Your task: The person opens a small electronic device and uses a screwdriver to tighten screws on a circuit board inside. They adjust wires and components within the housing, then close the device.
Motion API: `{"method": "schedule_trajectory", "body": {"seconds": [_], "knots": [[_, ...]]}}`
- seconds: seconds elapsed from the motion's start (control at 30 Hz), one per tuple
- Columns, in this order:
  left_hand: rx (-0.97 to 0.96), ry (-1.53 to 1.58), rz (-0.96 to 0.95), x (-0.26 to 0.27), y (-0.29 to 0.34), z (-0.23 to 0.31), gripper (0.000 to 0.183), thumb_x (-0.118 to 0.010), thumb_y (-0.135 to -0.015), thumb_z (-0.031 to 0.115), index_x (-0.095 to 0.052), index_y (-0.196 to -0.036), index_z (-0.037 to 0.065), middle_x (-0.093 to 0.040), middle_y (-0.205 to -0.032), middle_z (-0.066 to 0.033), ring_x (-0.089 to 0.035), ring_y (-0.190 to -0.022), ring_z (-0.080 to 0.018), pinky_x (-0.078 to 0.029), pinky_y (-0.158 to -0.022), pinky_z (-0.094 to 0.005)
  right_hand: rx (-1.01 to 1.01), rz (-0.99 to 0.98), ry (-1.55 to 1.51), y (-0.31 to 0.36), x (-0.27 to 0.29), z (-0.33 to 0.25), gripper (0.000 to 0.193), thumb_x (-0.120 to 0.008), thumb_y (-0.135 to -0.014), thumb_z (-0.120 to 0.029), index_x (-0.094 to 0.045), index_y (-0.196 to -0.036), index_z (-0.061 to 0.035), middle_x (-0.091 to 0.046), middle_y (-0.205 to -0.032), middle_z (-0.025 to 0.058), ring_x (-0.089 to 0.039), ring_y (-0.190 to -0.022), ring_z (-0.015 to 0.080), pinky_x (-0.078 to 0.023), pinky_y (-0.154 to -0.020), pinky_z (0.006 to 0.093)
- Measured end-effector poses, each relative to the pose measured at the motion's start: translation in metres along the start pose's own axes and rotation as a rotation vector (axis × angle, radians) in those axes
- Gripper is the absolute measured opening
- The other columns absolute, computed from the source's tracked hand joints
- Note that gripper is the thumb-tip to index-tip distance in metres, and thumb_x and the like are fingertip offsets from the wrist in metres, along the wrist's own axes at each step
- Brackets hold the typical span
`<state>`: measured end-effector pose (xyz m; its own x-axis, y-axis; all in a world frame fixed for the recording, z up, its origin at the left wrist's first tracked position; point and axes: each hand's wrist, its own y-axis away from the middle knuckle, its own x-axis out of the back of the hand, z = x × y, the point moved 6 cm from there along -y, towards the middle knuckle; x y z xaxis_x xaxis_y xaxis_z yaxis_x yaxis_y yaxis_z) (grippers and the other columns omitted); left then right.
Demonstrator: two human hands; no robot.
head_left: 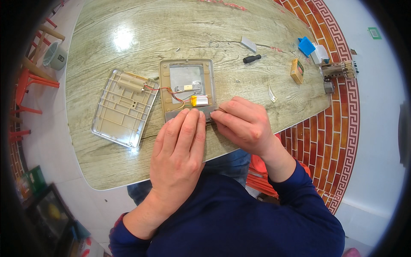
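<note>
The beige front half of an opened electronic device (pixel 164 81) lies face down at the table's near edge. Inside it sit a silver pouch battery (pixel 201 100) with yellow tape and a grey strip (pixel 207 110) along the near side. My left hand (pixel 177 139) lies with fingers stretched flat over that strip. At the strip's right end my right hand (pixel 245 122) pinches closed; whatever is between its fingertips is hidden. Left of this half rests the ribbed back cover (pixel 124 109), tilted on the table and joined to it by thin red wires (pixel 159 88).
Farther right lie a black-handled screwdriver (pixel 251 58), a grey block (pixel 248 43), a small yellow box (pixel 296 71) and a clear scrap (pixel 272 93). A blue container (pixel 306 46) and a metal tool holder (pixel 338 70) stand by the right edge. Tiny parts are scattered beyond the device.
</note>
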<state>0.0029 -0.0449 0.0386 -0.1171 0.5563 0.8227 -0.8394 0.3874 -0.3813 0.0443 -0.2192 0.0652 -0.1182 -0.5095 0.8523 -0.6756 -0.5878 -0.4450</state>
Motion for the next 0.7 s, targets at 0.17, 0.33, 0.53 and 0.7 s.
{"method": "schedule_trajectory", "body": {"seconds": [0.17,0.33,0.53,0.7], "knots": [[-0.003,-0.004,0.004,0.0,0.0,0.0,0.046,-0.077,-0.102,0.008,-0.081,-0.146,-0.002,-0.073,-0.154,-0.0109,-0.07,-0.147,-0.0278,-0.058,-0.123,-0.0448,0.01,-0.008,0.002,0.001,0.0,0.0,0.032,-0.091,-0.077,-0.001,-0.082,-0.108,-0.0012,-0.072,-0.099,0.0052,-0.072,-0.081,0.0249,-0.061,-0.063,0.04],[-0.008,-0.026,0.005,0.0,0.0,0.001,0.045,-0.077,-0.101,0.007,-0.081,-0.146,-0.002,-0.073,-0.154,-0.0109,-0.07,-0.147,-0.0278,-0.058,-0.122,-0.0448,0.025,-0.018,-0.013,0.004,0.0,0.0,0.037,-0.095,-0.073,0.004,-0.084,-0.109,0.0032,-0.079,-0.104,0.0128,-0.075,-0.079,0.0295,-0.06,-0.063,0.0408],[0.001,-0.001,0.0,-0.001,0.002,0.0,0.045,-0.077,-0.101,0.005,-0.081,-0.145,-0.002,-0.074,-0.153,-0.0112,-0.07,-0.147,-0.0281,-0.058,-0.122,-0.0453,-0.217,0.067,-0.229,0.013,0.009,0.008,0.045,-0.085,-0.084,0.015,-0.08,-0.128,0.0031,-0.077,-0.112,0.0137,-0.073,-0.084,0.0236,-0.06,-0.073,0.0366],[0.002,0.061,-0.035,-0.004,0.005,-0.002,0.102,-0.098,-0.063,0.001,-0.07,-0.161,-0.002,-0.066,-0.165,-0.0135,-0.063,-0.154,-0.0353,-0.054,-0.126,-0.0504,-0.738,0.254,-0.784,0.035,0.019,0.021,0.057,-0.073,-0.1,0.016,-0.068,-0.154,0.0009,-0.073,-0.122,0.0069,-0.069,-0.09,0.0134,-0.061,-0.084,0.0311]]}}
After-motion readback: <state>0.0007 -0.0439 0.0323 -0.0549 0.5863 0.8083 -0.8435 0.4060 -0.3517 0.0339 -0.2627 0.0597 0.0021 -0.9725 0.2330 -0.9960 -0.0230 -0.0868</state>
